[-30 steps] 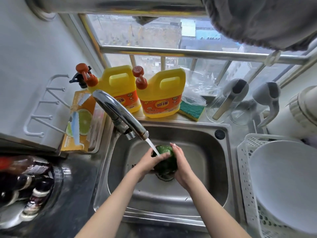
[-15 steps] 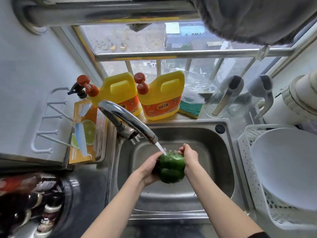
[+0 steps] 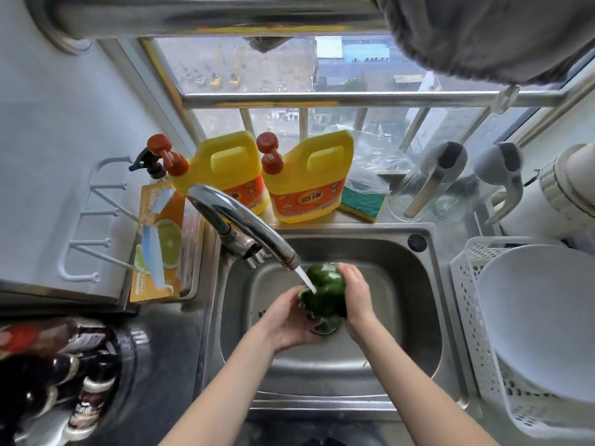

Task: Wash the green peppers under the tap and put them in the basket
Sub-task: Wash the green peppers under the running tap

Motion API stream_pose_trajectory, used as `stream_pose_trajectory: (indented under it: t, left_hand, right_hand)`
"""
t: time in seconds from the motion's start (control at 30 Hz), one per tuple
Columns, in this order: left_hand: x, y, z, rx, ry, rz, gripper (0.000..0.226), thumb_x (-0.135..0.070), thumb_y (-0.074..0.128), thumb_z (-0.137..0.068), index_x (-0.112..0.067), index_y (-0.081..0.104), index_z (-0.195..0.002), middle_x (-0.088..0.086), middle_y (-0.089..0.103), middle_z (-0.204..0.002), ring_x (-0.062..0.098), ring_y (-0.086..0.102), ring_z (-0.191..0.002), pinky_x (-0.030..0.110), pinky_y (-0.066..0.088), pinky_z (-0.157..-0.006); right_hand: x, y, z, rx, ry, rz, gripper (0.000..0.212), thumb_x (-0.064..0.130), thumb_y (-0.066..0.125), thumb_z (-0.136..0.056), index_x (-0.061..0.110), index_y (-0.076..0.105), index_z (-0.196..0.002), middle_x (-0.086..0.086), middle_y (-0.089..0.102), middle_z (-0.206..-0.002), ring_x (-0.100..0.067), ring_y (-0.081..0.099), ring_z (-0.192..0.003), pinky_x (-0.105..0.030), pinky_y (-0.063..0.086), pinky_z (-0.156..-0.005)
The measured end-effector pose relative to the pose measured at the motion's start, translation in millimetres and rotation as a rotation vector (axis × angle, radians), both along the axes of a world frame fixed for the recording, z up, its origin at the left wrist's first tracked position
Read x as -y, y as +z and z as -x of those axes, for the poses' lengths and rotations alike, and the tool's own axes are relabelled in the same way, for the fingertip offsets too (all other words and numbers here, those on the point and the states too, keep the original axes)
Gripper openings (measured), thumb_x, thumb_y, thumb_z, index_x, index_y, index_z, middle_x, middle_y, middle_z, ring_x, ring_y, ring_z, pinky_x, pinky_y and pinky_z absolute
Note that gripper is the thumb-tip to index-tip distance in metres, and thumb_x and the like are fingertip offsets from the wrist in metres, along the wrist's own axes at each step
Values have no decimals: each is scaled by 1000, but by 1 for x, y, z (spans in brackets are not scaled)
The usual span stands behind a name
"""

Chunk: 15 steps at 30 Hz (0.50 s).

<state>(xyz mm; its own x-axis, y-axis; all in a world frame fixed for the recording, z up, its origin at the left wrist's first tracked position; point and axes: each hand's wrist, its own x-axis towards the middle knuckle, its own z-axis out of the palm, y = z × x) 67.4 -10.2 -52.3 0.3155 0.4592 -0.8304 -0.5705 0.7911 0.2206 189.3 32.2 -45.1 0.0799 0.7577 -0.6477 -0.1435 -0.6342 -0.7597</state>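
Note:
A dark green pepper (image 3: pixel 325 292) is held over the middle of the steel sink (image 3: pixel 409 300), under the stream running from the chrome tap (image 3: pixel 244 226). My left hand (image 3: pixel 289 320) cups it from below and the left. My right hand (image 3: pixel 355 299) grips its right side with the fingers curled over the top. Water hits the pepper's upper left. The white perforated basket (image 3: pixel 467 304) stands right of the sink, with a large white bowl (image 3: pixel 544 317) inside it.
Two yellow detergent jugs (image 3: pixel 309 178) and a green-yellow sponge (image 3: pixel 362 201) sit on the ledge behind the sink. An orange box (image 3: pixel 159 252) leans at the left. Dark bottles (image 3: pixel 58 381) stand at the lower left. Grey jugs (image 3: pixel 441 175) stand at the back right.
The pepper has turned in my hands under the stream, and my right hand's fingers now wrap further over its top. The view shifted slightly.

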Motion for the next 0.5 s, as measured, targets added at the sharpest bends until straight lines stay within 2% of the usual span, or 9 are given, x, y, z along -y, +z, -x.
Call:
stream_pose_trajectory:
  t: [0.03, 0.07, 0.13, 0.17, 0.27, 0.33, 0.37, 0.43, 0.5]
  left_hand:
    - [3, 3, 2, -15, -9, -40, 21, -34, 59, -83, -16, 65, -92, 8, 64, -97, 27, 57, -89, 59, 44, -88]
    - [5, 4, 2, -21, -1, -75, 25, -34, 66, -74, -17, 65, -92, 7, 66, -95, 27, 56, -90, 64, 40, -91]
    - [3, 2, -2, -33, 53, -80, 51, -37, 79, -56, -15, 66, -100, 14, 71, -98, 33, 60, -98, 70, 41, -89]
    - [1, 1, -6, -55, 88, -65, 59, -39, 81, -53, -13, 66, -105, 18, 69, -104, 38, 59, -101, 70, 43, -87]
    - [0, 4, -20, -76, 224, -11, 55, -45, 61, -74, -10, 61, -118, 22, 62, -116, 42, 56, -106, 65, 48, -84]
    - [1, 6, -26, -10, 332, -8, 51, -45, 50, -85, -10, 60, -120, 21, 62, -115, 40, 57, -103, 57, 52, -75]
    - [2, 4, -28, 14, 389, -11, 50, -46, 46, -88, -10, 59, -120, 20, 62, -115, 38, 58, -102, 53, 54, -69]
    - [2, 0, -31, 3, 495, -7, 50, -46, 44, -92, -10, 57, -124, 20, 60, -120, 34, 59, -100, 45, 58, -58]
    - [2, -5, -31, -76, 516, -18, 47, -41, 44, -95, -11, 54, -130, 21, 58, -126, 31, 60, -98, 39, 58, -55]
  right_hand:
    - [-5, 1, -2, -173, -40, 161, 28, 31, 49, -87, 13, 70, -82, -14, 70, -84, -28, 66, -80, -35, 50, -79]
    - [-7, 4, -2, -319, -51, 315, 36, 31, 44, -88, 8, 71, -81, -17, 70, -80, -29, 67, -74, -35, 51, -76]
    - [-2, 0, 1, -447, -54, 467, 39, 31, 43, -85, 5, 72, -82, -18, 70, -81, -31, 65, -77, -37, 50, -80]
    - [1, -5, 4, -396, -67, 488, 38, 33, 45, -81, 6, 72, -82, -19, 69, -84, -32, 64, -81, -38, 50, -83]
    - [3, -9, 9, -119, -86, 412, 40, 39, 49, -71, 10, 71, -88, -18, 69, -99, -33, 65, -90, -42, 54, -84]
    - [1, 0, 9, 119, 15, 288, 54, 49, 45, -76, 8, 70, -101, -17, 68, -111, -34, 63, -102, -44, 50, -95]
    - [0, 9, 9, 264, 98, 194, 57, 51, 41, -82, 7, 70, -104, -16, 68, -114, -34, 61, -106, -40, 47, -97]
    - [-1, 24, 8, 556, 240, -57, 48, 44, 37, -94, 14, 74, -101, -13, 72, -105, -32, 61, -102, -35, 47, -88]
    - [-1, 30, 7, 664, 374, -264, 43, 43, 39, -96, 19, 74, -95, -8, 74, -94, -27, 64, -95, -34, 49, -79]
